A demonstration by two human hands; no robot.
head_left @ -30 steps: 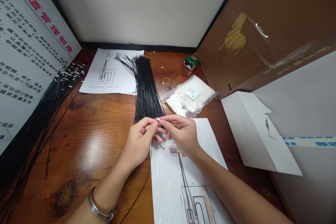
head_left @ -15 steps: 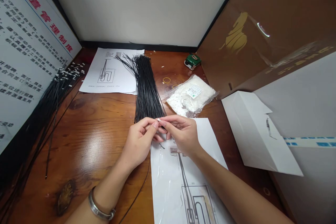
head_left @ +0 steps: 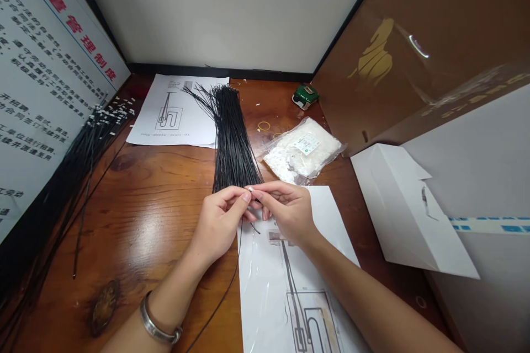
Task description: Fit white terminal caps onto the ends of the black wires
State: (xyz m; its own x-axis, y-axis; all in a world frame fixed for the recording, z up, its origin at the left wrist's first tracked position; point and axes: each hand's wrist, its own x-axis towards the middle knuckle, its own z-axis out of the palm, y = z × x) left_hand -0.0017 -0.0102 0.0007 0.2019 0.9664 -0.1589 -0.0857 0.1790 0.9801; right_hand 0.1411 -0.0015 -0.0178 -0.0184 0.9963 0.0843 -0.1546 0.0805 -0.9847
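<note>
"As our two hands meet over the table [head_left: 157, 193], how do we record the grip?"

"Narrow on both sides: left hand [head_left: 221, 223] and right hand [head_left: 292, 212] pinch a small white piece [head_left: 249, 190] between thumbs and forefingers, presumably because so tiny a part needs steadying from both ends. A black wire [head_left: 239, 256] trails below them towards the table's near side."

"And the placing of the rest?"

"The wire bundle [head_left: 232, 138] runs from near the far edge to just beyond our fingers, probably for easy reach. The plastic bag [head_left: 306, 149] sits right of it, open to either hand, we judge. A printed sheet [head_left: 265, 287] lies partly under our right forearm, likely for consulting."

"What can we not certify?"

"Our fingertips mask the piece's shape and whether the wire enters it. The sheet's lower end is cut off by the view, and its small print is illegible."
</note>
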